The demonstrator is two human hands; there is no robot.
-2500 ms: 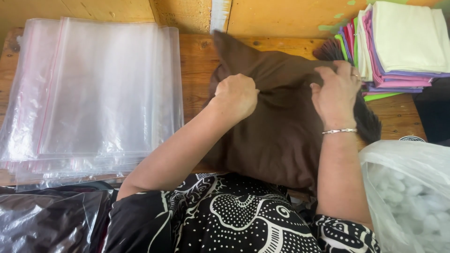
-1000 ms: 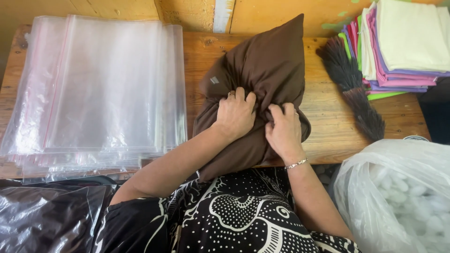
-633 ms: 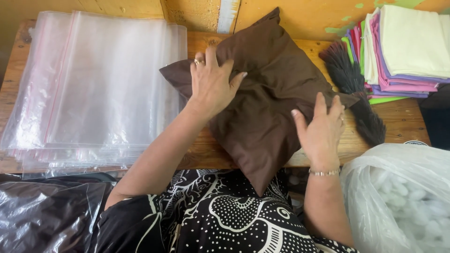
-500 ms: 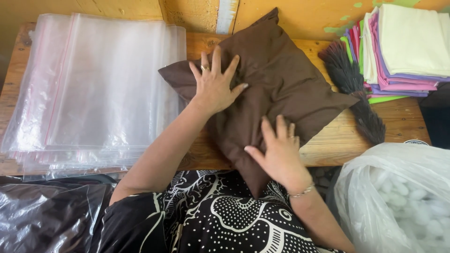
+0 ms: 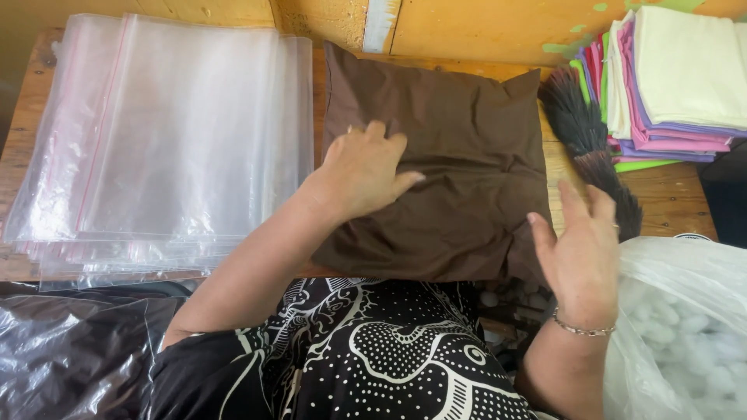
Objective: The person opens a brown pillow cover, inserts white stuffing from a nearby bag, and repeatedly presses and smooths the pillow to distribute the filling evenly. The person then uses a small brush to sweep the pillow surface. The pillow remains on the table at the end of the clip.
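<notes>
- The left hand point(image 5: 364, 171) lies palm down, fingers together and pointing to the far right, thumb spread out to the right.
- Its bare forearm runs from the near left up to the wrist, bent at the elbow.
- The right hand point(image 5: 582, 250) stands on edge at the near right, open, fingers upright and slightly spread, palm facing left.
- The right wrist carries a thin bracelet point(image 5: 580, 330).

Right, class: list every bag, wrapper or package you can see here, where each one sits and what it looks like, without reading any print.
Stack of clear plastic bags: flat on the wooden table, left of the brown cushion; rectangular, transparent, with a thin reddish strip along one side.
White plastic sack: lower right, by the right hand; translucent, bulging with white fluffy filling.
Dark plastic bag: lower left, crumpled, glossy black.
No labels, signs or screens.
</notes>
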